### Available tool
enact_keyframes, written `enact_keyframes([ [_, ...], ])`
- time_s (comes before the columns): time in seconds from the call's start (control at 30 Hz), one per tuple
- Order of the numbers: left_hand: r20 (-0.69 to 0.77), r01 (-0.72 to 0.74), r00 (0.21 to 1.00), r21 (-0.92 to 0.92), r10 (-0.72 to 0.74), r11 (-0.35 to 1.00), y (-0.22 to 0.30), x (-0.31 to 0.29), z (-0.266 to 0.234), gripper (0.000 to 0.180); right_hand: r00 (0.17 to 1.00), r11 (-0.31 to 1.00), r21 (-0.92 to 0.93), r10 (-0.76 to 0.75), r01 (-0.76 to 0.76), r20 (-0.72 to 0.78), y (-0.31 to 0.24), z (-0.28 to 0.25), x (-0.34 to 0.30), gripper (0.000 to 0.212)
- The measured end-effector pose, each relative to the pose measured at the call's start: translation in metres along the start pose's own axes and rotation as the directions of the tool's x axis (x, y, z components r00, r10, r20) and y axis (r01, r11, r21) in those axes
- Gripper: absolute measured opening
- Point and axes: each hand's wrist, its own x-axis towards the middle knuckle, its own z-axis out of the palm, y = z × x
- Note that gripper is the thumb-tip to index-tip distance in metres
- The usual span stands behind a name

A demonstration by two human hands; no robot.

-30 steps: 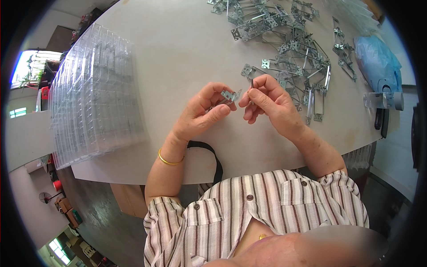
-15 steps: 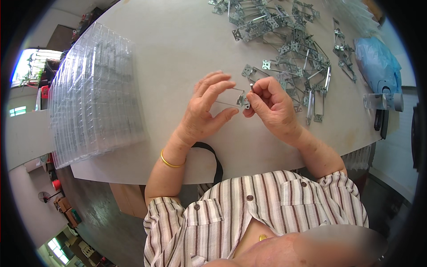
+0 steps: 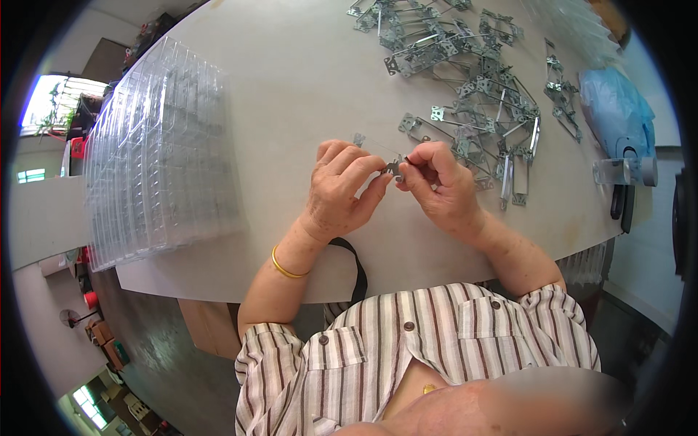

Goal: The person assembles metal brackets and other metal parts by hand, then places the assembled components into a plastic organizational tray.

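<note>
A small grey metal bracket with thin rods (image 3: 393,168) is held between my two hands over the table. My left hand (image 3: 340,187) pinches its left side between thumb and fingertips. My right hand (image 3: 443,185) is closed at the right side, its thumb and curled fingers around that end. A pale plate end of metal shows just beyond my left fingers. What lies inside the right fingers is mostly hidden. Beyond my right hand lies a tangled heap of similar metal brackets (image 3: 502,94).
Stacked clear plastic trays (image 3: 156,160) stand at the left of the white table (image 3: 291,65). At the right edge are a blue plastic bag (image 3: 618,105), a clear round container (image 3: 614,171) and a black object (image 3: 622,203). A black strap (image 3: 358,269) hangs at the near edge.
My left hand, apart from the bracket before with fingers spread, has closed onto it. The small pin that stood up from my right fingers is now barely visible.
</note>
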Motion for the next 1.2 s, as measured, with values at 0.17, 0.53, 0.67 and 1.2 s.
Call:
enact_keyframes([
  [0.17,-0.014,-0.006,1.0,-0.006,0.006,1.0,-0.002,0.0,0.002,0.02,0.997,0.995,0.053,0.079,-0.079,0.008,-0.005,-0.001,0.002,0.015],
  [0.53,0.101,-0.008,0.995,-0.142,0.023,0.99,0.0,-0.004,-0.001,0.016,0.96,0.895,0.35,0.273,-0.278,0.064,-0.003,-0.005,0.006,0.012],
  [0.67,0.103,0.061,0.994,-0.175,-0.044,0.983,0.0,-0.001,0.004,0.018,0.977,0.923,0.325,0.215,-0.206,0.008,0.0,-0.01,0.007,0.014],
  [1.2,0.254,0.393,0.919,-0.598,-0.301,0.699,0.001,-0.018,0.005,0.014,0.99,0.991,-0.013,-0.133,0.132,-0.053,0.01,0.004,-0.002,0.013],
])
